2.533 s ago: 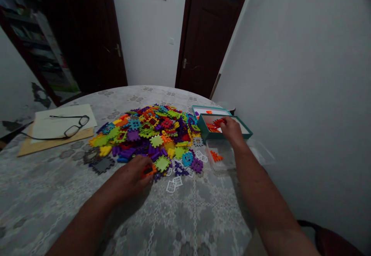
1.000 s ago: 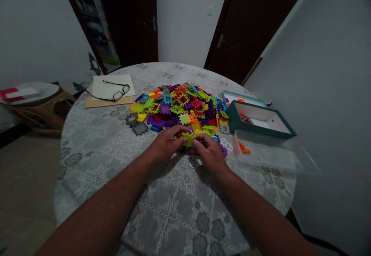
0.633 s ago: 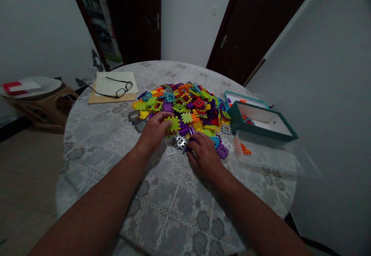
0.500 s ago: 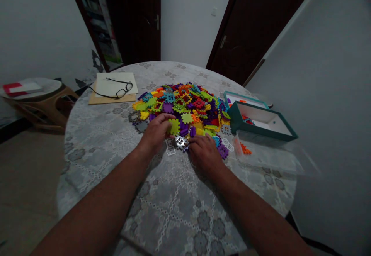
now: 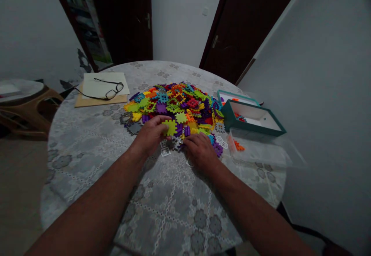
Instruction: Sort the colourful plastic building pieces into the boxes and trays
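Observation:
A heap of coloured plastic interlocking tiles (image 5: 176, 103) lies in the middle of a round table (image 5: 101, 163) with a lace-patterned cloth. My left hand (image 5: 149, 135) pinches a lime-green tile (image 5: 171, 127) at the near edge of the heap. My right hand (image 5: 199, 151) rests palm down just beside it, fingers curled over tiles at the heap's edge; what it grips is hidden. A few clear tiles (image 5: 164, 148) lie between the hands.
A teal box (image 5: 252, 115) with red pieces stands right of the heap, its lid (image 5: 232, 95) behind it. A clear tray (image 5: 261, 151) with orange pieces sits nearer. Glasses (image 5: 110, 90) lie on papers far left. A stool (image 5: 23, 101) stands left of the table.
My right hand left the teal box and came to the heap. Both hands held a green tile together, then my left hand kept it while my right dropped to the tiles.

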`<action>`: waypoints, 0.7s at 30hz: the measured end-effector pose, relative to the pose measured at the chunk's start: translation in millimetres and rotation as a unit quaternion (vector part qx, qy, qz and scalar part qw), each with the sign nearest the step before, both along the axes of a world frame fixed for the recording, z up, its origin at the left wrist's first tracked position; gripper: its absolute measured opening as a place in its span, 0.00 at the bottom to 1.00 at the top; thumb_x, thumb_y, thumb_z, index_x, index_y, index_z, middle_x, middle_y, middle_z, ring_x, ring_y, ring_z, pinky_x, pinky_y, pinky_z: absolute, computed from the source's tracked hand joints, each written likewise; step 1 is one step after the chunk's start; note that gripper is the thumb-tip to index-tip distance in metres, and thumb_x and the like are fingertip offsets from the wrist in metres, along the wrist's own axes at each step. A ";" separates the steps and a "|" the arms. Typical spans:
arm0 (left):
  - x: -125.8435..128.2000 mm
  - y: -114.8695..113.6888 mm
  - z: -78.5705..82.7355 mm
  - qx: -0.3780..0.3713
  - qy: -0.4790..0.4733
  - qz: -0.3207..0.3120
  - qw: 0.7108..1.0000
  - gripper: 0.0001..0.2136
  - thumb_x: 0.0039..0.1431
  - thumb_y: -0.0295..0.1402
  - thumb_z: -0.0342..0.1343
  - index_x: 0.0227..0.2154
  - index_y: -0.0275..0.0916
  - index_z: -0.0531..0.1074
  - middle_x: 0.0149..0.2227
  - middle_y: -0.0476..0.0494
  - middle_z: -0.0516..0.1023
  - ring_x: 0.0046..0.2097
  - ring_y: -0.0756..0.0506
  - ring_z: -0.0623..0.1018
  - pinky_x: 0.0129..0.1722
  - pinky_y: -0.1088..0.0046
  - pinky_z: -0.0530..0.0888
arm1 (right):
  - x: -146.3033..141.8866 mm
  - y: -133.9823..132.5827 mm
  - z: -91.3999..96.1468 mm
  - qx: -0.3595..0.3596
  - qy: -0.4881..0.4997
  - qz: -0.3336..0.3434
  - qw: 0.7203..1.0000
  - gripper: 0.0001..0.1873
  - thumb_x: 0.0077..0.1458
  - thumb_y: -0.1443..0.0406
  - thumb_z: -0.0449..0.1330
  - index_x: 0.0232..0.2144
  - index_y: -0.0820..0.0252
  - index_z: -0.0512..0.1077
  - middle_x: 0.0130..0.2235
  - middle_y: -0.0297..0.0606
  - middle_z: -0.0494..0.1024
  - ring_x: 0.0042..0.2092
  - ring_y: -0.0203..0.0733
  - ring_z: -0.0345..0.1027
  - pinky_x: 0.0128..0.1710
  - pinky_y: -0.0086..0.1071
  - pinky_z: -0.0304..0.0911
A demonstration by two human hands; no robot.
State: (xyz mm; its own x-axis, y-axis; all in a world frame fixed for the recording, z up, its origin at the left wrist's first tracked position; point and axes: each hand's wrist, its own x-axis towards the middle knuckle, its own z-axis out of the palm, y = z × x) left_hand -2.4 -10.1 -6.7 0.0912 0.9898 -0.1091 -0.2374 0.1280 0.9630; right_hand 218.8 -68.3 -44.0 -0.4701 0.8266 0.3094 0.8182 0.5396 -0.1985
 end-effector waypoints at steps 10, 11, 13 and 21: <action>3.8 -0.9 3.4 -0.017 0.013 -0.011 1.000 0.17 0.51 0.30 0.68 0.46 0.39 0.80 0.44 0.41 0.81 0.41 0.43 0.81 0.34 0.67 0.84 | 72.0 -6.6 68.1 0.120 0.159 -0.196 0.960 0.19 0.74 0.60 0.54 0.57 0.56 0.79 0.54 0.47 0.86 0.53 0.52 0.80 0.58 0.48 0.72; 4.2 -1.1 4.0 -0.021 0.014 -0.010 1.000 0.17 0.50 0.30 0.68 0.46 0.39 0.80 0.44 0.41 0.81 0.41 0.43 0.81 0.34 0.67 0.84 | 87.2 -9.0 75.1 0.132 0.152 -0.234 0.951 0.19 0.73 0.60 0.54 0.57 0.57 0.80 0.54 0.48 0.86 0.53 0.52 0.80 0.57 0.48 0.72; 5.0 -1.4 5.1 -0.027 0.014 -0.010 0.999 0.17 0.50 0.29 0.67 0.45 0.39 0.80 0.44 0.41 0.81 0.41 0.43 0.81 0.35 0.66 0.84 | 116.4 -14.3 81.2 0.135 0.115 -0.304 0.936 0.20 0.71 0.61 0.54 0.56 0.59 0.80 0.52 0.50 0.86 0.50 0.54 0.81 0.55 0.47 0.73; 5.7 -0.2 1.7 -0.036 0.002 -0.016 0.999 0.16 0.51 0.29 0.68 0.45 0.39 0.79 0.47 0.40 0.82 0.42 0.43 0.81 0.35 0.66 0.85 | 167.4 -17.4 42.2 0.018 -0.006 -0.416 0.909 0.19 0.67 0.63 0.54 0.51 0.58 0.82 0.44 0.49 0.87 0.46 0.54 0.80 0.49 0.44 0.72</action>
State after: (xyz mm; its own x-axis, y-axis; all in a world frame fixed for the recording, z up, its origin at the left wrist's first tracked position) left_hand 3.4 -10.3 -5.0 0.1214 0.9762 -0.1797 -0.2284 0.2036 0.9520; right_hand 386.2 -85.7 -1.7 0.3104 0.8867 0.3426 0.9480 -0.2621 -0.1806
